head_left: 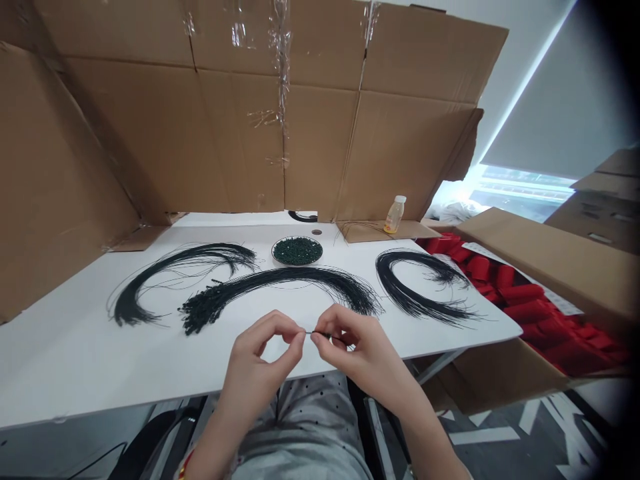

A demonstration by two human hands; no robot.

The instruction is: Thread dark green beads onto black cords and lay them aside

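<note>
Above the table's front edge, my left hand [269, 347] pinches one end of a short black cord [309, 333] between thumb and fingertips. My right hand [353, 339] closes its thumb and forefinger on the same cord a small gap away, and more of it trails dark under those fingers. Whether a bead is in the pinch cannot be made out. Just beyond lies a curved bundle of black cords [295, 275] with dark knobs [203, 308] massed at its left end. Behind that bundle stands a round dish of small dark green beads [298, 251].
Loose curved bundles of black cord lie at left [135, 293] and right [400, 287] on the white table [65, 360]. Cardboard walls [240, 147] enclose the back and left. A small bottle [395, 215] stands back right. Beside the table, a carton [550, 253] holds red rolls [525, 300].
</note>
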